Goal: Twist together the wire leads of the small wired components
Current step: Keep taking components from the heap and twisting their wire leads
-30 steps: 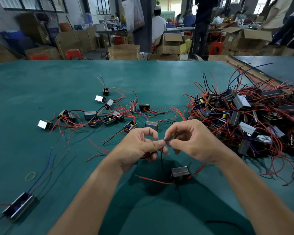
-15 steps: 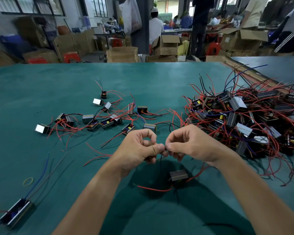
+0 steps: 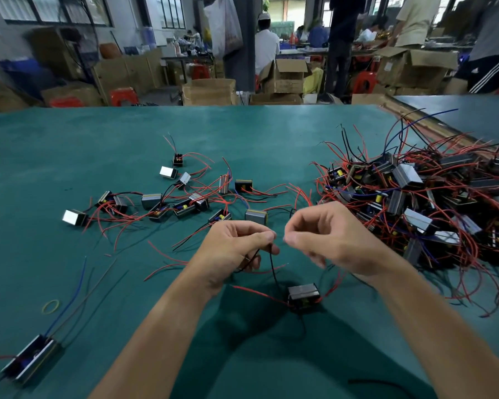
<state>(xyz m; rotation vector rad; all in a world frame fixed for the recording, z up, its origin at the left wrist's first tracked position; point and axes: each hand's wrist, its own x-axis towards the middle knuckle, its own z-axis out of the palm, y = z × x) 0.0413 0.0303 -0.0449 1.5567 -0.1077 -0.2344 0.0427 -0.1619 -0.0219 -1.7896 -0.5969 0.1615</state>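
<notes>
Green felt covers the worktop point(image 3: 69, 145), with a blurred workshop of cardboard boxes point(image 3: 211, 92) and standing people behind it. Just below the two grips a small wired component point(image 3: 303, 292) lies on the felt. Its black lead point(image 3: 272, 266) rises to the left grip point(image 3: 234, 249), which pinches it between thumb and forefinger; the lead's end is hidden inside the pinch. A second dark strand loops under the same palm, and I cannot tell where it ends. The right grip point(image 3: 334, 240) sits just beside the left, a little apart, with its fingers curled and its thumb and forefinger tips point(image 3: 293, 240) drawn together. Whether a bare wire end is caught there is too fine to tell. A red lead point(image 3: 257, 292) trails from the component under the left wrist, and more red ones run under the right wrist.

Beyond the left grip are loose components point(image 3: 185, 204) with red leads. To the right of the right grip is a tangled heap point(image 3: 415, 197), cut off by the frame edge. Far left of the left forearm lie a yellow rubber band point(image 3: 51, 307) and a longer unit point(image 3: 29, 359) with a blue wire point(image 3: 69, 295).
</notes>
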